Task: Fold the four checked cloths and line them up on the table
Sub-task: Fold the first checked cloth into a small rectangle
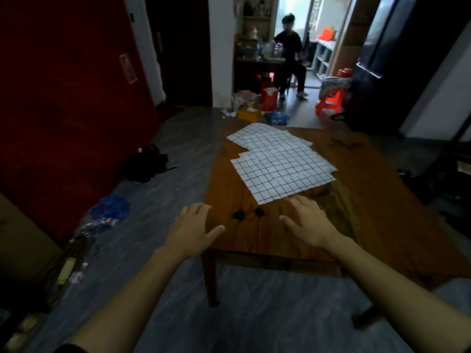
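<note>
Checked cloths (280,161): unfolded, overlapping in a loose flat pile on the far-middle of the wooden table (369,200); we cannot count the layers for certain. Left hand (190,229) and right hand (309,222): both spread flat, holding nothing, hovering near the pile's near edge. We judge folding not yet begun; best to peel off the top cloth alone by its near corners, leaving the rest undisturbed.
</note>
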### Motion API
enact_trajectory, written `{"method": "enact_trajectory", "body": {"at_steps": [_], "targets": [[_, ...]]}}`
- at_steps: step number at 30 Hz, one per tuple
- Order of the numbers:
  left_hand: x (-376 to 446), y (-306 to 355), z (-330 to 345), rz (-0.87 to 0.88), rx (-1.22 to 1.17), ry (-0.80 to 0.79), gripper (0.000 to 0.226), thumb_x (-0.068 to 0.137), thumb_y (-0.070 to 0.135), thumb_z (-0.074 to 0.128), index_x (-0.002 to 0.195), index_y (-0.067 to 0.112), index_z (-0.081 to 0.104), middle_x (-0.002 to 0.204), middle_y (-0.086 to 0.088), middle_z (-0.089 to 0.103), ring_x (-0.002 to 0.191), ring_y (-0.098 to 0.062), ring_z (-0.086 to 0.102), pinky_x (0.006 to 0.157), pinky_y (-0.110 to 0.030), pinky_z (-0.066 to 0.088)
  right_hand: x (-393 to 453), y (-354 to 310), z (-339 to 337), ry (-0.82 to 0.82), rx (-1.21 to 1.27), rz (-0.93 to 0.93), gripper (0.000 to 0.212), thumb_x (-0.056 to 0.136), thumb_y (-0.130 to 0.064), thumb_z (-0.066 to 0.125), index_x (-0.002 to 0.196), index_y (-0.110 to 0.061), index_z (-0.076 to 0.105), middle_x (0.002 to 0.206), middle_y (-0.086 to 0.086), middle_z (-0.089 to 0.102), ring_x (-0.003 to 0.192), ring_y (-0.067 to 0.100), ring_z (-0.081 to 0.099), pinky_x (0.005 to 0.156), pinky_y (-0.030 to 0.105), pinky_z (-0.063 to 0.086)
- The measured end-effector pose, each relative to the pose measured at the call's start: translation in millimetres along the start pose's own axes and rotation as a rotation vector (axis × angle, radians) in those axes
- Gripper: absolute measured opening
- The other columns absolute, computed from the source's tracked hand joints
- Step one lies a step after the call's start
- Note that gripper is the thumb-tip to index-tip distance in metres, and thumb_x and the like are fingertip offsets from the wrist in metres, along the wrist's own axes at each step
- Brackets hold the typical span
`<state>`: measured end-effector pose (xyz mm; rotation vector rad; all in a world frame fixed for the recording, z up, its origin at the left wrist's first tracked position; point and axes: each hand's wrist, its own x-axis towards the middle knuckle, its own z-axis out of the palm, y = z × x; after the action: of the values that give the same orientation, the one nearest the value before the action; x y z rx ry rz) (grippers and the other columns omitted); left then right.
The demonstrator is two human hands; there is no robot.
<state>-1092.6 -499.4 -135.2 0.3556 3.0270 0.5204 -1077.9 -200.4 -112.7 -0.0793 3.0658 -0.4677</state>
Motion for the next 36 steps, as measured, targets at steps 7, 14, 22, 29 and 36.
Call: {"method": "enact_trajectory", "body": {"at_steps": [7,14,22,29,36], "targets": [[74,12,26,0.067,0.012,-0.098,0.071,0.092,0.063,0.047,0.148,0.021,0.032,0.154,-0.002,0.03,0.14,-0.022,0.028,0.115,-0.04,0.031,44,41,13,-0.027,0.066,0.098,0.061,0.096,-0.052,0.046,0.15,-0.027,0.028,0.157,0.001,0.027,0.143,0.026,0.024,0.114,0.053,0.029],[159,38,35,0.087,0.126,-0.158,0.071,0.092,0.063,0.047,0.149,0.024,0.03,0.158,-0.001,0.026,0.144,-0.021,0.024,0.115,-0.038,0.028,125,95,21,-0.034,0.125,0.118,0.062,0.096,-0.051,0.046,0.15,-0.026,0.027,0.157,0.004,0.027,0.144,0.027,0.023,0.115,0.052,0.029],[237,47,42,0.033,0.143,-0.198,0.065,0.094,0.058,0.048,0.148,0.024,0.033,0.155,-0.001,0.029,0.141,-0.022,0.026,0.115,-0.039,0.03,195,135,29,-0.062,0.196,0.14,0.06,0.096,-0.048,0.048,0.149,-0.025,0.03,0.156,0.002,0.028,0.145,0.025,0.021,0.117,0.049,0.025],[294,42,77,0.058,0.159,-0.343,0.065,0.095,0.053,0.049,0.15,0.025,0.029,0.158,0.001,0.025,0.144,-0.021,0.021,0.116,-0.04,0.024,220,161,51,-0.121,0.225,0.229,0.059,0.096,-0.047,0.048,0.149,-0.027,0.03,0.154,0.001,0.031,0.143,0.024,0.024,0.115,0.05,0.03],[364,19,97,0.121,0.058,-0.39,0.061,0.095,0.049,0.052,0.148,0.023,0.034,0.155,0.0,0.03,0.14,-0.021,0.027,0.113,-0.037,0.03,260,154,62,-0.123,0.202,0.324,0.059,0.096,-0.046,0.048,0.149,-0.026,0.03,0.155,0.0,0.029,0.144,0.023,0.023,0.116,0.049,0.029]]}}
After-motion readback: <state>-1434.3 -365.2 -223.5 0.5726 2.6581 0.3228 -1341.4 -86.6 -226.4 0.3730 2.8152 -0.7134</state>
